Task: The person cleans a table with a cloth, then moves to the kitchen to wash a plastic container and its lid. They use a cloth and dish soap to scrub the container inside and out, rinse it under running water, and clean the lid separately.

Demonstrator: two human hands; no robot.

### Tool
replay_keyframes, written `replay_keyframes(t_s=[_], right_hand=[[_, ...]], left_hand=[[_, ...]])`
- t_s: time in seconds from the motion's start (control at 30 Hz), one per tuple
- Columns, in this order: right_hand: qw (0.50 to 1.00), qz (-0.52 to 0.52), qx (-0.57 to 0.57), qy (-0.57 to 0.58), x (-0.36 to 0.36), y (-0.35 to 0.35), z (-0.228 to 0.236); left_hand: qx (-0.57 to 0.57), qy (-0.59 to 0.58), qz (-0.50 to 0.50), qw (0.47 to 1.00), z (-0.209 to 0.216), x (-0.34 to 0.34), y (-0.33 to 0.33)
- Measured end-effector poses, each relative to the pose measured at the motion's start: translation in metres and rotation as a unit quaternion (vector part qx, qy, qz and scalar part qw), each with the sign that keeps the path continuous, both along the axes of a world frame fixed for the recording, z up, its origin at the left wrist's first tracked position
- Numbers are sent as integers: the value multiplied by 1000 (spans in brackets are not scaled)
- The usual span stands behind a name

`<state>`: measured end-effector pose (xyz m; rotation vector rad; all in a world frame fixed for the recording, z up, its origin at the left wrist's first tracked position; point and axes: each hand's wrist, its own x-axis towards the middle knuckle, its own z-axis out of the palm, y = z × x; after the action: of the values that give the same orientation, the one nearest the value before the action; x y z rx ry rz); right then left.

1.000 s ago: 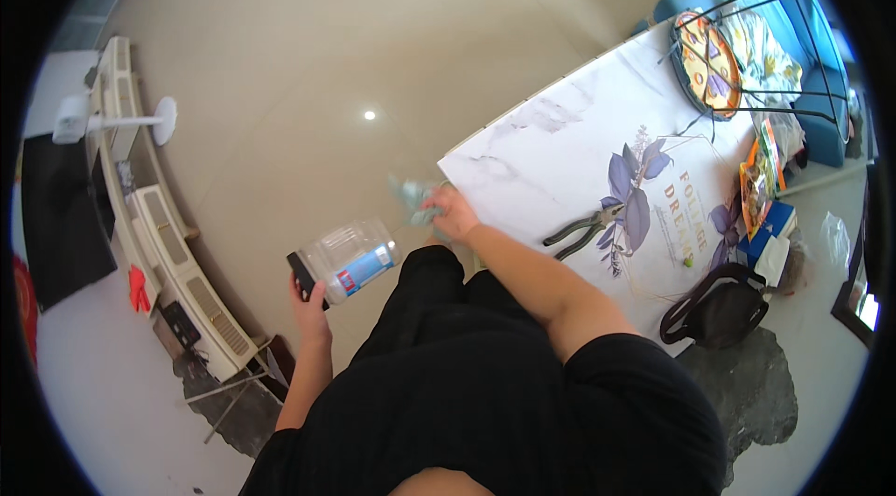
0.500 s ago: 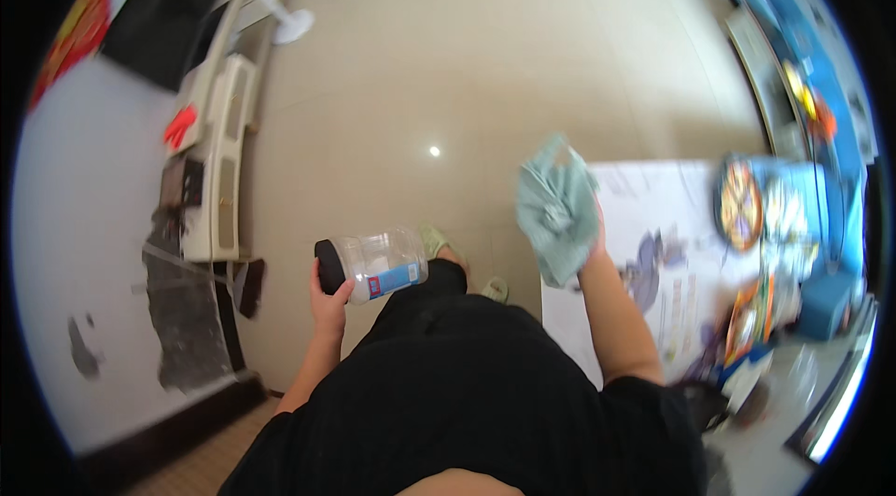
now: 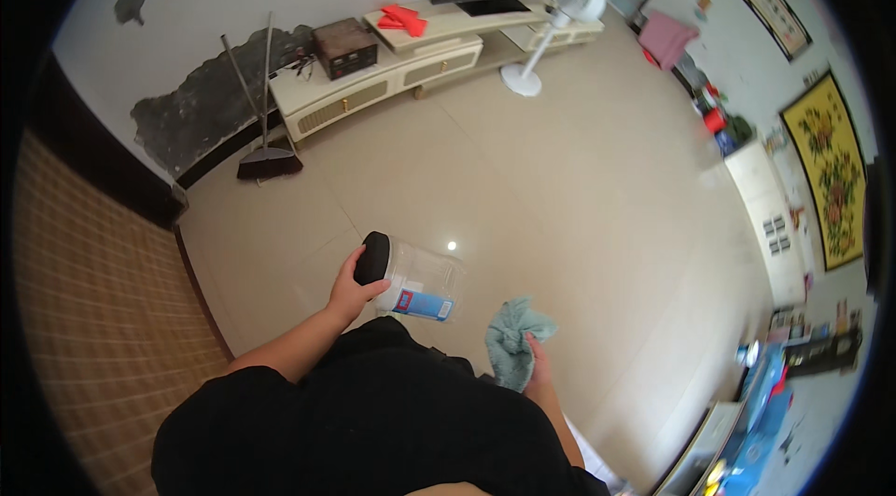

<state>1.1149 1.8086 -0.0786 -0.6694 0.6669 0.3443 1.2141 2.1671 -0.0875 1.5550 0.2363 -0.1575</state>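
Note:
My left hand grips the black lid end of a clear plastic jar with a blue and red label, held on its side in front of my waist. My right hand hangs low at my right side and is closed on a crumpled pale green cloth. The jar and the cloth are a short gap apart. My black top fills the lower middle of the head view and hides both forearms below the wrists.
A cream low cabinet with a dark box and red item lines the far wall. A broom leans by it. A white standing fan stands on the beige tiled floor. A blue table edge shows at lower right.
The view has swung round from the marble-patterned table to the wall with the cabinet. My right hand with the cloth has dropped from chest height to my side. The jar stays in my left hand.

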Motion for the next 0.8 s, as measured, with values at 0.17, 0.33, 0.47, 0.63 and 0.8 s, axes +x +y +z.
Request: replay_keyframes(t_s=[0.17,0.33,0.47,0.63,0.8], right_hand=[[992,107,-54,-39,121,61,3],[968,125,-181,-122,200,82,27],[975,113,-175,-76,237,63,24],[989,38,-140,4,273,-12,-35],[997,-44,-58,36,335,-64,-63]], left_hand=[[-101,-10,-25,995,23,55,8],[-135,-26,-44,989,57,124,22],[-196,-40,1,980,61,161,24],[-246,-3,108,963,28,205,22],[-263,22,195,945,26,273,22]])
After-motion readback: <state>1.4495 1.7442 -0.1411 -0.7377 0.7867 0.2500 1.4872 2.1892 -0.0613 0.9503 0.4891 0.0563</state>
